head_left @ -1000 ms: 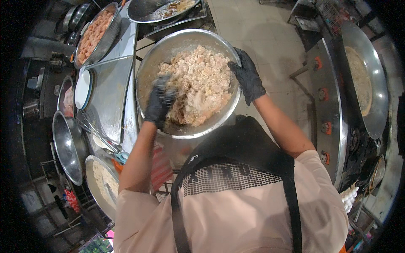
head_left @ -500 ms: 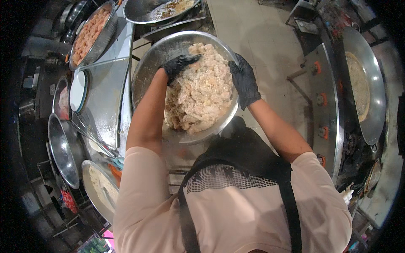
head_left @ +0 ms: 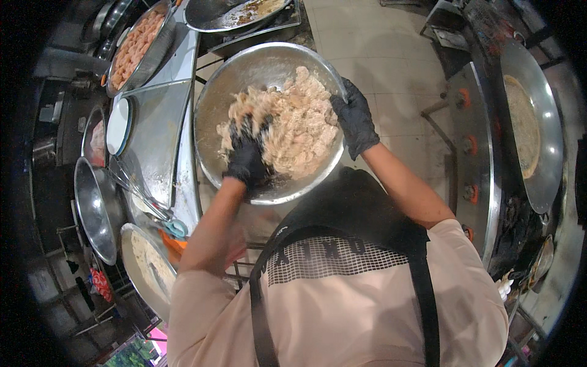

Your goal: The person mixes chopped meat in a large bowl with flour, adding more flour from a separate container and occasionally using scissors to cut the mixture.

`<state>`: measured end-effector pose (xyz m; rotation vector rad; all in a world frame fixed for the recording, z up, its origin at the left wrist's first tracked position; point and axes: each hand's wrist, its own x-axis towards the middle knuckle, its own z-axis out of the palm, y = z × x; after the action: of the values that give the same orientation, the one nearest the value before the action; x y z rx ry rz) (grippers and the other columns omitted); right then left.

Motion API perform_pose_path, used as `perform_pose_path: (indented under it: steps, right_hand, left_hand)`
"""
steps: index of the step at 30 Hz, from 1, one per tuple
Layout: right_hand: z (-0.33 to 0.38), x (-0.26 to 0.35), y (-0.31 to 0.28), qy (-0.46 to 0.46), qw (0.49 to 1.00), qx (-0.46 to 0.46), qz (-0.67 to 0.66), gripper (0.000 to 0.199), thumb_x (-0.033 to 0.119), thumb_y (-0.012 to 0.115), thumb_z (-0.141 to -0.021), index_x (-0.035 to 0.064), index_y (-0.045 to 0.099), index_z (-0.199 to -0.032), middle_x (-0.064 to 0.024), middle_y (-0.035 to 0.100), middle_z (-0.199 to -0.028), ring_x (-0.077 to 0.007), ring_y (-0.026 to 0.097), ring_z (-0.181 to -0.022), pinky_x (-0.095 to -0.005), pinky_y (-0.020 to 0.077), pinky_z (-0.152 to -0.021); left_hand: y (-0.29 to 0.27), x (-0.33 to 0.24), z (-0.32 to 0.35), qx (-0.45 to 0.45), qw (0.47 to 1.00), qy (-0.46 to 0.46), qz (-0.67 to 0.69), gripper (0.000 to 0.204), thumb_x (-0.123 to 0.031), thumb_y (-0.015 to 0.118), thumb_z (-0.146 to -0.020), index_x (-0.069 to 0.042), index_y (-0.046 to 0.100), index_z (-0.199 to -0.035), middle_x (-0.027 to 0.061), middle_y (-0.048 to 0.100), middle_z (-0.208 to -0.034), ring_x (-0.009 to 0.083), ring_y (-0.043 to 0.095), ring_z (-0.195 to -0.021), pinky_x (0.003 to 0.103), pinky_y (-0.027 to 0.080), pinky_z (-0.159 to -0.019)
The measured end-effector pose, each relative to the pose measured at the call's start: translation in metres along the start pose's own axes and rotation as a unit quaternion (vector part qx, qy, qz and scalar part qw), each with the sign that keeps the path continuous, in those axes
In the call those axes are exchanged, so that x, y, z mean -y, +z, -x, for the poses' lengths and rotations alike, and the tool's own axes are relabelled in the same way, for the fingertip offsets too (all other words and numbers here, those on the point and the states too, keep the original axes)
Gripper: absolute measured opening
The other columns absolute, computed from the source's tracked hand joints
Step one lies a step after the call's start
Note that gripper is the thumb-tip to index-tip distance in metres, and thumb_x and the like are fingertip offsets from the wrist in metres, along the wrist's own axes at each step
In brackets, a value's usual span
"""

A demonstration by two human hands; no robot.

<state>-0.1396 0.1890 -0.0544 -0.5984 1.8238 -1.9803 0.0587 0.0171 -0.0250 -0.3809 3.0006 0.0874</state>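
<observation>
A wide metal mixing bowl (head_left: pixel 235 72) in front of me holds a heap of raw meat pieces (head_left: pixel 306 131) coated in pale, wet batter. My left hand (head_left: pixel 247 156), in a black glove, is pushed into the left part of the heap. Its fingers are blurred and partly buried among the pieces, so their grip does not show. My right hand (head_left: pixel 356 120), gloved too, grips the right rim of the bowl, its thumb on the inner side.
Left, a steel counter (head_left: pixel 156 131) bears a basin of raw meat (head_left: pixel 139 49), a white lid (head_left: pixel 118 126) and a whisk (head_left: pixel 136 189). Metal bowls (head_left: pixel 96 211) line the left side. A large wok (head_left: pixel 538 128) sits on the stove at right, with another pan (head_left: pixel 214 15) at the far end.
My left hand has swept from the bowl's far side back toward me on the left, pushing up meat pieces. My right hand stays at the rim.
</observation>
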Motion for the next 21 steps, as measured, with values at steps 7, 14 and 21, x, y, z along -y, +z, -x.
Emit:
perform_pose_path:
  steps: [7,14,21]
  right_hand:
    - [0.036,0.010,-0.007,-0.001,0.996,-0.023,0.090,0.039,0.005,0.059,-0.081,-0.0016,0.047,-0.117,-0.0084,0.058,-0.100,-0.0142,0.053,-0.089,-0.0304,0.0450,-0.081]
    - [0.011,0.019,-0.021,0.022,0.997,0.034,0.060,0.044,0.020,0.062,-0.084,-0.0018,0.046,-0.118,-0.0153,0.056,-0.109,-0.0220,0.054,-0.100,-0.0346,0.0423,-0.090]
    - [-0.026,0.010,-0.002,-0.016,0.999,0.029,-0.004,0.035,0.014,0.050,-0.090,-0.0019,0.048,-0.121,-0.0157,0.058,-0.111,-0.0201,0.054,-0.102,-0.0312,0.0412,-0.091]
  left_hand:
    - [-0.016,0.008,-0.070,-0.091,0.935,-0.086,0.332,0.100,0.005,0.074,-0.056,-0.012,0.026,-0.142,0.0200,0.027,-0.144,0.0334,0.027,-0.132,0.035,0.024,-0.109]
    - [-0.057,0.009,-0.008,0.011,0.937,-0.091,0.336,0.074,0.001,0.070,-0.068,-0.008,0.039,-0.135,0.0151,0.044,-0.133,0.0268,0.044,-0.120,0.034,0.036,-0.100]
    - [0.017,0.095,-0.041,-0.016,0.732,-0.109,0.673,0.041,-0.030,0.045,-0.094,-0.006,0.048,-0.127,0.0075,0.057,-0.117,0.0213,0.055,-0.101,0.035,0.045,-0.085]
